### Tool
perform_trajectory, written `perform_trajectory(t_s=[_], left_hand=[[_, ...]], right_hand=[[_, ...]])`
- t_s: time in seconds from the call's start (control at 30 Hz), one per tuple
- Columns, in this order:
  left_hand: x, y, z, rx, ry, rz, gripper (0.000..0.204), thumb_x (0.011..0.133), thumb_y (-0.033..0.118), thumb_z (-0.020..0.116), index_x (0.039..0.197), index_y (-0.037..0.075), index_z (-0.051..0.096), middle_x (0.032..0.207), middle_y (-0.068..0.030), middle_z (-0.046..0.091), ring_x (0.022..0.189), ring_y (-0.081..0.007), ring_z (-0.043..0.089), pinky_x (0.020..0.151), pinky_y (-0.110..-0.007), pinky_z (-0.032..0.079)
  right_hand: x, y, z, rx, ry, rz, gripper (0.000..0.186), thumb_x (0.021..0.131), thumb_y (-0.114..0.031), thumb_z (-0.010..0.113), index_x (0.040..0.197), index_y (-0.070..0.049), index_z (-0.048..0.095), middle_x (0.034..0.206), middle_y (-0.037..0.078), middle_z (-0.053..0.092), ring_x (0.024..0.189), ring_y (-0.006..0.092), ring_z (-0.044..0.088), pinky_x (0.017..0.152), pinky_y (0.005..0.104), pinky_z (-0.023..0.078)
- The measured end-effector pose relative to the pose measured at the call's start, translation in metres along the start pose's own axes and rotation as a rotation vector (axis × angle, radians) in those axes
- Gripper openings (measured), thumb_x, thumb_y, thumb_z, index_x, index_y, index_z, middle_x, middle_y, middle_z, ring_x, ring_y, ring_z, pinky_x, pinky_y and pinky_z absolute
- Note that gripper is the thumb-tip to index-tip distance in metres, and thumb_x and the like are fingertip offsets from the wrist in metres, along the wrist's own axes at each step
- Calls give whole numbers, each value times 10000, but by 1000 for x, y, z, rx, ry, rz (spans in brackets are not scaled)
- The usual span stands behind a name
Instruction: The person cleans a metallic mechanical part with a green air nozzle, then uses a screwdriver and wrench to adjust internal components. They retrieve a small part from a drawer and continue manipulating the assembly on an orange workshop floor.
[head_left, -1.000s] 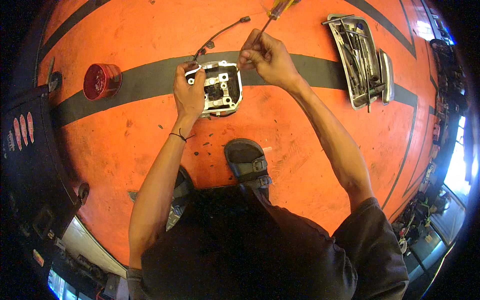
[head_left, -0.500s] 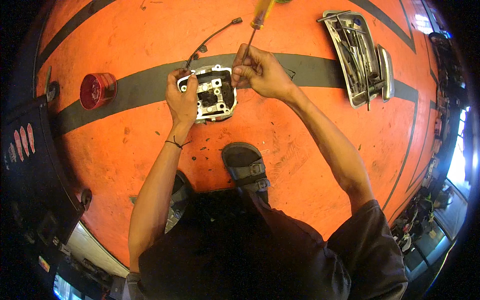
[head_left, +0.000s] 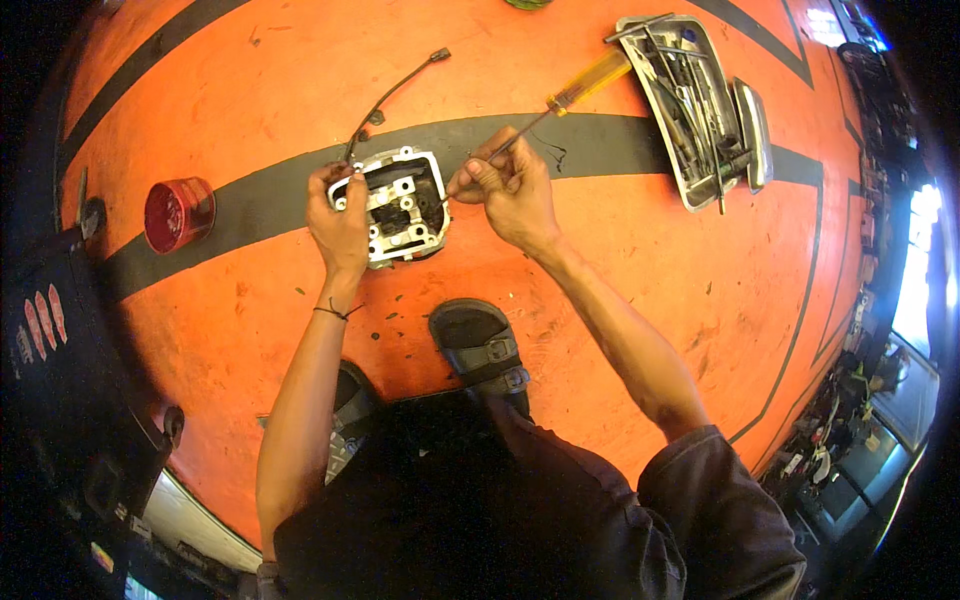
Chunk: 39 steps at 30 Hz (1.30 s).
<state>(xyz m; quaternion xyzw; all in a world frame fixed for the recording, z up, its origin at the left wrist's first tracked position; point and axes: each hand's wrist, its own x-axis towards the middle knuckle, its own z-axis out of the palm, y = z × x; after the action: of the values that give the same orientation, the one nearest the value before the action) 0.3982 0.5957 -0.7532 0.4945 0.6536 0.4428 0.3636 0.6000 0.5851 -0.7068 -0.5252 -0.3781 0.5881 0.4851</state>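
My left hand (head_left: 342, 222) is closed on the left rim of a silver metal engine cylinder head (head_left: 403, 187) on the floor, its open side facing up with dark hollows inside. In my right hand (head_left: 515, 195) is a screwdriver (head_left: 592, 80) with a yellow see-through handle. The fingers pinch its thin shaft, and the handle slants up and away to the right. Its tip points at the right inner side of the cylinder head; whether it touches cannot be made out. A black cable (head_left: 385, 97) with a connector runs outward from beside my left fingers.
A red tub (head_left: 180, 214) stands at the left. At the far right lies a metal tray (head_left: 668, 152) full of tools, with a smaller metal piece (head_left: 755, 135) against it. My sandalled foot (head_left: 475, 340) is close below the cylinder head. A black cabinet (head_left: 60, 360) borders the left side.
The screwdriver has swung from nearly upright to slanting right, its handle lower. My right hand has turned with it. The whole view has shifted slightly; my left hand keeps its hold.
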Motion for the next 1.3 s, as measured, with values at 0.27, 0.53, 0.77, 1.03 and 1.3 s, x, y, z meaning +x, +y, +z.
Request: perform_trajectory(t_s=[0.27,0.53,0.77,1.03,1.3], left_hand=[[-1,6,1,43,-24,0,260,893,192,599,1028,-29,570,996,-111,620,946,-201,568,860,-349,454],[-1,-3,0,14,-34,-40,254,896,182,602,1052,-15,565,1018,-97,607,954,-176,559,871,-334,456],[-1,0,0,1,-18,-36,274,872,168,624,1063,-21,566,1007,-131,635,970,-225,588,900,-348,450],[-2,4,0,18,4,-45,345,849,218,640,1062,-43,564,1007,-173,653,971,-285,618,874,-385,465],[-3,1,0,51,21,-14,341,842,212,659,1065,-26,559,1020,-172,639,971,-307,612,870,-415,463]], right_hand=[[-39,9,9,-377,94,-281,85,966,-16,522,927,-14,447,815,110,650,787,192,675,736,327,587],[-49,30,19,121,325,-134,73,952,46,481,899,16,441,887,146,654,828,179,664,721,316,598],[-42,31,39,358,354,48,107,970,-35,522,945,3,425,908,196,647,899,285,684,805,389,602],[-44,26,22,117,116,-132,87,970,-12,503,916,3,436,938,212,651,968,305,677,877,417,591],[-60,32,24,60,205,-206,30,959,40,491,940,49,471,993,232,645,1013,324,659,890,430,571]])
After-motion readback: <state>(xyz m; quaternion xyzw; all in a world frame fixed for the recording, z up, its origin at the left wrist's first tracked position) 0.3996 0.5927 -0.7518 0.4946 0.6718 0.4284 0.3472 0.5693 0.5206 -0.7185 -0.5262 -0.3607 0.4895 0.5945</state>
